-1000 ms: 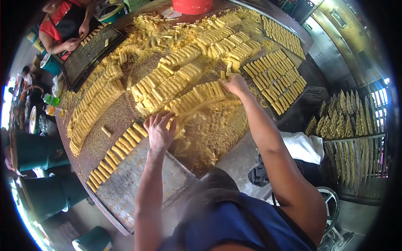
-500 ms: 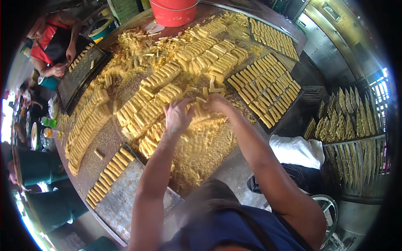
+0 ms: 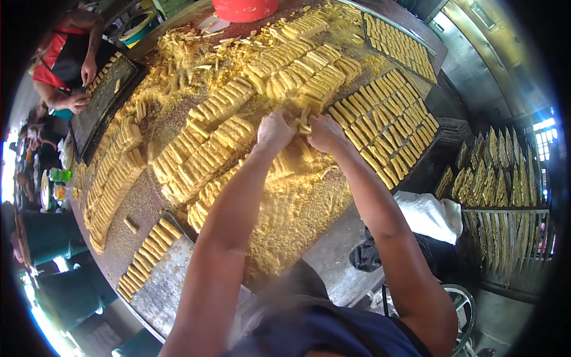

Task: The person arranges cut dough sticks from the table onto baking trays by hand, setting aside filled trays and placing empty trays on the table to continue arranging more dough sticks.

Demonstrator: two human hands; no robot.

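Observation:
Both hands meet over the middle of the table, by a few short dough sticks (image 3: 304,127) coated in yellow crumbs. My right hand (image 3: 327,134) is closed, its fingers pinching one of these pieces. Opposite it, my left hand (image 3: 275,132) has its fingers curled in and partly blurred, so what they hold is hidden. Stacked rows of crumbed dough sticks (image 3: 205,157) lie left of my left hand, and another stack (image 3: 321,80) stands just beyond both hands. Loose crumbs (image 3: 291,217) cover the table below my wrists.
A filled tray (image 3: 386,128) lies to the right, with another tray (image 3: 399,50) behind it. At lower left, a metal tray (image 3: 157,300) carries one row of sticks. A red bucket (image 3: 245,9) stands at the back. Across the table, a co-worker's hand (image 3: 77,102) touches a dark tray (image 3: 98,128).
My hands have moved slightly right and away from me, staying close together over the short pieces. The view has shifted a little. The co-worker's hands have moved apart.

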